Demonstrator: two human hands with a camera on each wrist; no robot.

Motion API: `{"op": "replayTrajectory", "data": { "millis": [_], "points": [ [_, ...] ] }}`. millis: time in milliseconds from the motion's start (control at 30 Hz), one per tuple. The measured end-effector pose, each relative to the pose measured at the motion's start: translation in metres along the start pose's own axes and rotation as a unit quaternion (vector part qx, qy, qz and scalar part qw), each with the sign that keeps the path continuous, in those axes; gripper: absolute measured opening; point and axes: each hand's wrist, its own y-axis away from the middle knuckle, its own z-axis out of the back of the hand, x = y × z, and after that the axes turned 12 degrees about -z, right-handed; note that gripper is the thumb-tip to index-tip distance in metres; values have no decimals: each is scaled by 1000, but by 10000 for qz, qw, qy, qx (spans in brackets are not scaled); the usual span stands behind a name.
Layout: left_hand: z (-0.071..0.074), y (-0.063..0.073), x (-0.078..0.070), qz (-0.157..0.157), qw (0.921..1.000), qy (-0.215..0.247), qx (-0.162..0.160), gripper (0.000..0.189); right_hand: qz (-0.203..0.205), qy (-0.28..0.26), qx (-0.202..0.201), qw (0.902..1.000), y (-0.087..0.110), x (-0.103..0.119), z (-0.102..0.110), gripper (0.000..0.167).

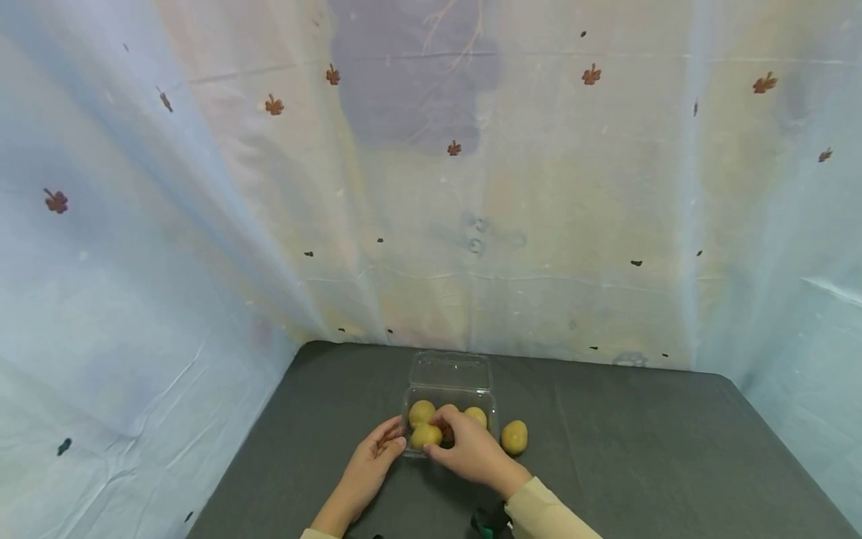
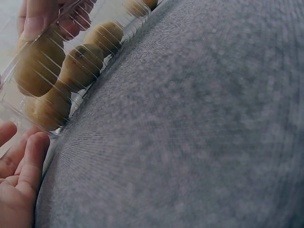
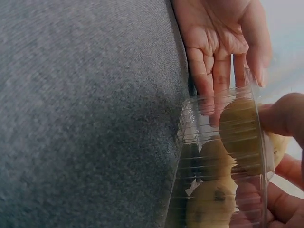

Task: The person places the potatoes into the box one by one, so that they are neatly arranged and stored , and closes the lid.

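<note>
In the head view, a clear plastic container (image 1: 450,394) with its lid (image 1: 450,371) folded back stands on the dark grey counter (image 1: 646,449), several yellow-brown potatoes inside it. The right hand (image 1: 474,453) reaches over the near edge and pinches one potato (image 1: 426,436) between thumb and fingers; this potato sits at the container's near left corner, at the fingertips and to the left of the palm. One potato (image 1: 421,412) lies just behind it and another (image 1: 476,417) shows beyond the knuckles, towards the right wall. The left hand (image 1: 367,468) is at the container's left side, fingers loosely extended against the wall and thumb by the near corner, not wrapped round anything. A loose potato (image 1: 515,437) lies on the counter just outside the right wall, near the right wrist. A pale sleeve (image 1: 548,513) covers the right forearm, and a pale curtain (image 1: 572,187) with leaf shapes hangs behind. In the left wrist view, the pinched potato shows through the ribbed wall, higher than the potatoes near the base, with the right thumb laid on it; the left fingertips are by the lower corner. In the right wrist view, the right thumb presses the same potato just inside the rim, its other fingers curled below, while the left hand's straight fingers meet the container's end.
</note>
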Motion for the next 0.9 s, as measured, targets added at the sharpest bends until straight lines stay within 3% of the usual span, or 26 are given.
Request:
{"op": "replayTrajectory", "data": {
  "millis": [300,533,900],
  "points": [
    [-2,-1,4,108,9999,-111,-57,52,-144,46,252,9996,-2,1,1,28],
    [-2,-1,4,75,9999,-124,-80,51,-491,240,5,9985,-1,4,5,23],
    [-1,-1,4,-13,10000,-50,-50,53,-541,186,-128,9983,-1,1,7,16]
  ]
}}
